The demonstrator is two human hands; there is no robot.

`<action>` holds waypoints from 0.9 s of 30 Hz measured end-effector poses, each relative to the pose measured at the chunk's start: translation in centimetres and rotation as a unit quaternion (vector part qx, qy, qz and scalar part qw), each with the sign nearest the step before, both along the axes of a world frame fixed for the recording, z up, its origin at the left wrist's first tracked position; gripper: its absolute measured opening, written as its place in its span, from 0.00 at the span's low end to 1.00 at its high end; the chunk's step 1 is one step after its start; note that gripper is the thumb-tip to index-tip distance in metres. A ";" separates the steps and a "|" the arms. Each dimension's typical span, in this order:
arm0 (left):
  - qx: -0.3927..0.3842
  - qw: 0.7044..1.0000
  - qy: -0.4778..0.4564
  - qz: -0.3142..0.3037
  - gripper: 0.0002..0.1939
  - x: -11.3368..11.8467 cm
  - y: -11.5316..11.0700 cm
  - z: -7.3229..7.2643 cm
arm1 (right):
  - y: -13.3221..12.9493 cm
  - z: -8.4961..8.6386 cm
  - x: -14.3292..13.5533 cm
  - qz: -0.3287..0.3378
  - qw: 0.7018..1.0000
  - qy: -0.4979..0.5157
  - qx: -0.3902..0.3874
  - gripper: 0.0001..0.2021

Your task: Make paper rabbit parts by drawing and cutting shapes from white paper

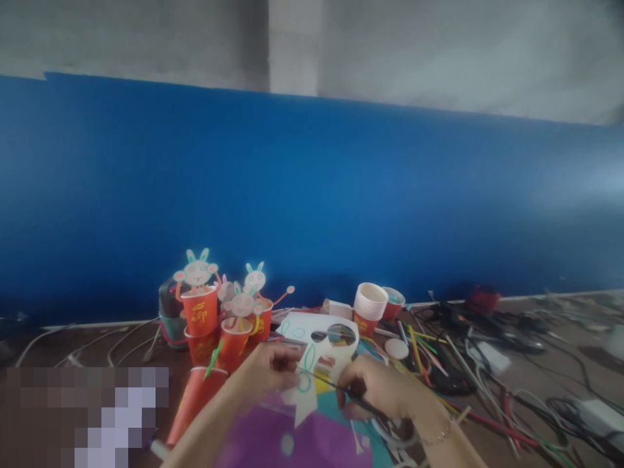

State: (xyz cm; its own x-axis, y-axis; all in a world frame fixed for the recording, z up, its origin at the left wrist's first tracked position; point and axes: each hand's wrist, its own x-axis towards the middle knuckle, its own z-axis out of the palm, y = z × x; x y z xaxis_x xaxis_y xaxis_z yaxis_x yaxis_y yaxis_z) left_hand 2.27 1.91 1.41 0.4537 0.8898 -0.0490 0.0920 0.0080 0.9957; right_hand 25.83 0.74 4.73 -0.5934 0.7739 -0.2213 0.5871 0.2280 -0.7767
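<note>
My left hand (275, 367) is closed on a piece of white paper (306, 411) with green outlines drawn on it, like ears and circles. In my right hand (373, 387) is a dark pair of scissors (324, 379), its narrow blades pointing left at the paper's edge. My fingers partly cover its handles. Just behind the hands lies a larger white sheet (348, 354) with cut-out holes. Purple paper (302, 445) is below the hands, beside teal paper (336, 406). Left of my left hand stand red paper cups (199, 312) with paper rabbit figures (196, 272) on them.
A stack of paper cups (370, 302) stands behind the white sheet. One red cup (197, 393) lies tilted at the front left. Colored sticks (416, 351), cables (550, 416) and a white round disc (396, 349) clutter the right side. A blue wall panel (312, 195) rises behind the table.
</note>
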 end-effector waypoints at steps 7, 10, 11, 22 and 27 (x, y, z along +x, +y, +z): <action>0.005 0.998 0.041 0.047 0.29 -0.3 -0.2 0.1 | 0.3 -1.0 0.5 0.015 0.999 0.021 -0.038 0.08; 0.017 0.997 0.047 0.055 0.27 -0.3 -0.3 0.2 | 0.3 -1.0 0.6 0.019 0.999 0.014 -0.039 0.08; 0.023 0.997 0.047 0.058 0.27 -0.3 -0.2 0.1 | 0.2 -0.9 0.6 0.020 0.999 0.010 -0.040 0.08; 0.052 0.997 0.048 0.041 0.23 -0.7 0.2 -0.7 | 0.2 -1.0 0.4 0.014 0.999 -0.019 -0.031 0.08; 0.068 0.996 0.049 0.005 0.17 -0.6 -0.1 0.1 | -0.2 -0.3 0.1 0.012 0.999 -0.038 -0.018 0.08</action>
State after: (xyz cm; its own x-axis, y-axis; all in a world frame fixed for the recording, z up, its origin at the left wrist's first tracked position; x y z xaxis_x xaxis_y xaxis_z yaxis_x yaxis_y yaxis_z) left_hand 1.62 1.80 1.48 0.4435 0.8958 0.0282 0.1904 -0.1249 0.9737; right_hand 25.88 0.53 4.45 -0.5926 0.7501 -0.2938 0.6392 0.2159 -0.7381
